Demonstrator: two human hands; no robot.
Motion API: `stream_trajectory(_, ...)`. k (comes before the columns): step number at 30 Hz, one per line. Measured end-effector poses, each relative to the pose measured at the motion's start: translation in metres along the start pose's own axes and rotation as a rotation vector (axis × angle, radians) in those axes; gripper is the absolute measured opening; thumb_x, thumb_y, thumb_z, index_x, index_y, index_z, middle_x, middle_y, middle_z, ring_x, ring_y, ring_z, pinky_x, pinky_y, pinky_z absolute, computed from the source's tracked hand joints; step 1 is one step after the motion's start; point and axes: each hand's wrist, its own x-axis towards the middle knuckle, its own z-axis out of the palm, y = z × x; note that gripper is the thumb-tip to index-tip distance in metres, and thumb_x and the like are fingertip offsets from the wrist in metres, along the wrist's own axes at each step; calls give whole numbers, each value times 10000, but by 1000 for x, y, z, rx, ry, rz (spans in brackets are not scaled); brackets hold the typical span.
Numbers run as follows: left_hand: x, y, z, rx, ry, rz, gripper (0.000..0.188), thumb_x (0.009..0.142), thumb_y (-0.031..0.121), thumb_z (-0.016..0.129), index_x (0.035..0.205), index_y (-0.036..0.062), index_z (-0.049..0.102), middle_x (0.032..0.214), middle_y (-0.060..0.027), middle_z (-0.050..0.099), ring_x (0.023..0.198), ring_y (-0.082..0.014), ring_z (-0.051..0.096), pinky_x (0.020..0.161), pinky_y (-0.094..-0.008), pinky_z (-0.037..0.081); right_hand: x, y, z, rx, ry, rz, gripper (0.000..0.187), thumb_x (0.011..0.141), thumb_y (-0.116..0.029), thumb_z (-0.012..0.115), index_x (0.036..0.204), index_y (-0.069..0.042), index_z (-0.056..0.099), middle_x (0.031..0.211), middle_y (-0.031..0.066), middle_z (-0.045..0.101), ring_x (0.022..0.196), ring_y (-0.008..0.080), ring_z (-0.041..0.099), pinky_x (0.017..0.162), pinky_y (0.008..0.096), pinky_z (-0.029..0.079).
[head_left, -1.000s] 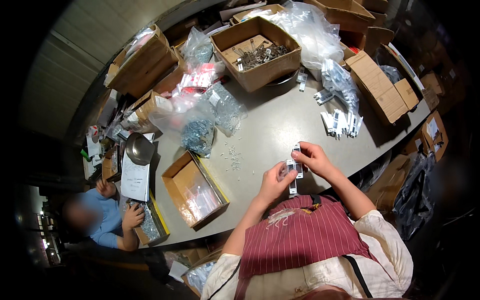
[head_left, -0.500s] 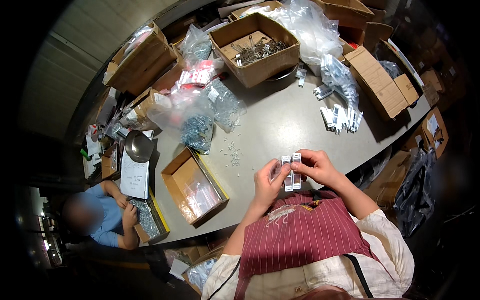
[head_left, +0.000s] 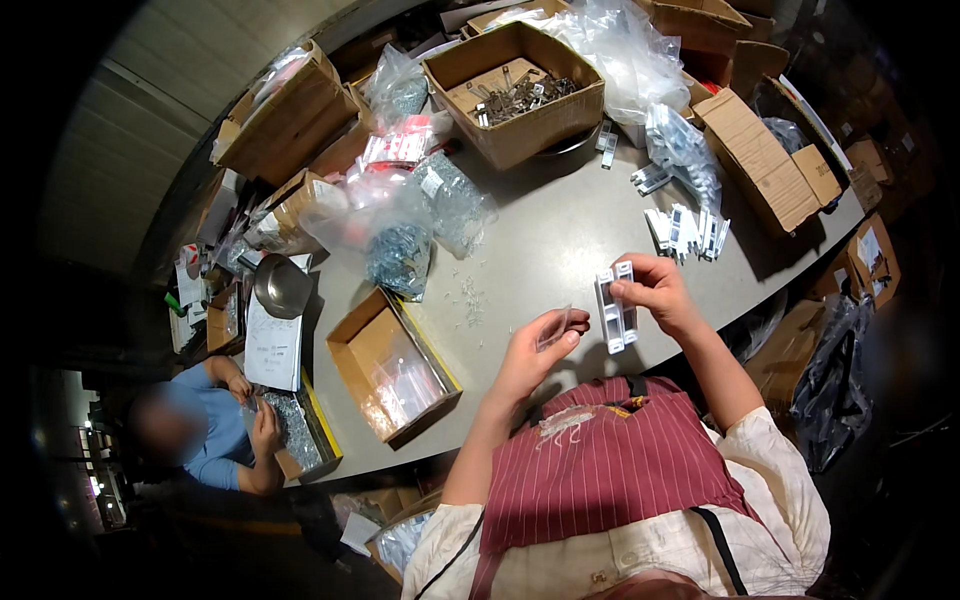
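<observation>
My right hand (head_left: 662, 296) grips a pair of long white plastic pieces with dark slots (head_left: 613, 322), held side by side above the table's near edge. To their left, my left hand (head_left: 532, 358) has its fingers curled around a small clear plastic bag (head_left: 555, 328). A gap separates the bag from the white pieces. More white slotted pieces (head_left: 686, 232) lie in a loose pile at the right of the table, beside a plastic bag of similar parts (head_left: 683, 150).
An open carton of metal parts (head_left: 475, 140) stands at the back. A shallow box with clear bags (head_left: 350, 345) sits left of me, near scattered small screws (head_left: 470, 300) and bagged hardware (head_left: 398, 262). At far left, a co-worker in a blue shirt (head_left: 222, 448) handles small parts.
My hands have moved apart. The right hand has carried the white pieces up and to the right, away from the left hand, which keeps the clear bag.
</observation>
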Motion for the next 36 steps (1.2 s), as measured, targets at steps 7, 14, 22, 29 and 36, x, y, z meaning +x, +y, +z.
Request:
stream_trajectory(7,8,-2,10,-87,-185,-81,346,919,46,735,1249,-14,654,1205,-93,700,1154,-198,662,1046,-356,495,15,-30,19,-324,-40,-346,246,883,-143,792,1051,31,749,969,86,757,866,152,684,764,291,526)
stream_trajectory(14,7,-4,17,-134,-198,-63,343,896,55,759,1218,-9,658,1161,-96,714,1119,-197,671,1022,-360,508,19,-31,14,-363,-152,-420,211,891,-126,789,1042,20,764,951,87,759,860,157,686,779,310,532)
stream_trajectory(22,10,1,13,-279,-241,-129,344,888,139,781,1173,-10,659,1120,-125,705,1086,-226,675,1031,-372,499,27,-13,6,-363,-128,-302,236,899,-193,800,1019,8,774,964,103,758,879,168,677,796,315,517)
stream_trajectory(29,19,4,5,-354,-374,-143,344,894,140,778,1189,5,664,1111,-112,715,1085,-241,700,966,-391,550,43,-23,-7,-200,-128,-48,281,906,-207,810,1045,29,750,959,46,707,923,116,646,825,286,535)
stream_trajectory(36,26,5,10,-531,-413,-228,290,956,114,693,1206,-16,625,1093,-157,705,1077,-316,700,984,-473,563,44,-34,-1,-335,-162,-84,272,887,-193,810,1015,40,755,943,65,711,905,123,648,818,277,539)
